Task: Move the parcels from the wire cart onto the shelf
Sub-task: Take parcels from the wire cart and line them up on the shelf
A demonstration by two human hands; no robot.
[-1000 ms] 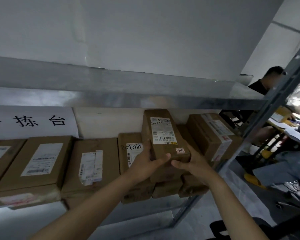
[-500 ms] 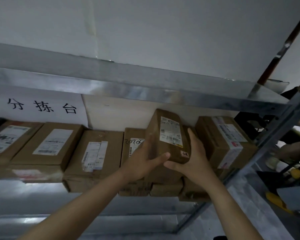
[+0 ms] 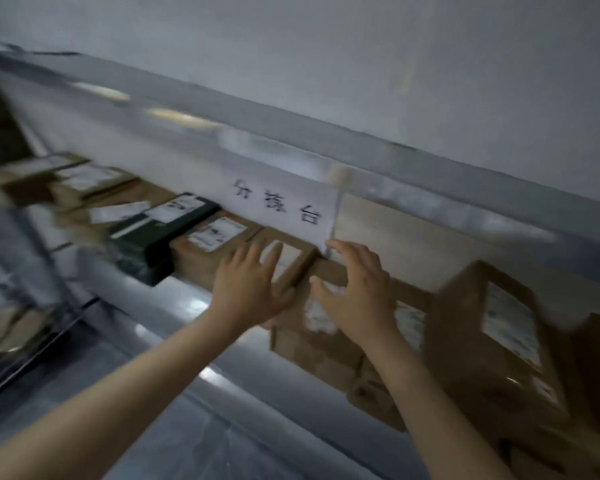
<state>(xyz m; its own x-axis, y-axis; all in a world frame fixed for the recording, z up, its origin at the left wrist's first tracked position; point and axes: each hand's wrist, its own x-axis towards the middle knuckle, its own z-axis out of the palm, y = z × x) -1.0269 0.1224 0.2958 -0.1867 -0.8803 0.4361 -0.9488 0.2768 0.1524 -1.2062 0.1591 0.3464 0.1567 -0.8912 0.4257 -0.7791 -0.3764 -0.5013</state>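
The view is motion-blurred and tilted. My left hand point(image 3: 246, 289) and my right hand point(image 3: 357, 292) hover side by side in front of the middle shelf point(image 3: 184, 303), fingers spread and holding nothing. Behind them a row of brown cardboard parcels lies on the shelf, one with a white label point(image 3: 284, 261) just past my left fingers; whether I touch it is unclear. The tall brown parcel point(image 3: 465, 341) stands on other boxes at the right, apart from both hands. Part of the wire cart point(image 3: 32, 327) shows at the far left with blurred parcels inside.
A black box point(image 3: 153, 237) and more labelled brown boxes point(image 3: 208, 247) fill the shelf to the left. A white paper sign point(image 3: 284, 206) hangs from the upper shelf beam point(image 3: 361, 157), just above my right fingers. Grey floor lies below.
Both hands have let go of the tall parcel, which stays on the stack at the right. My view and hands have swung left along the shelf towards the cart.
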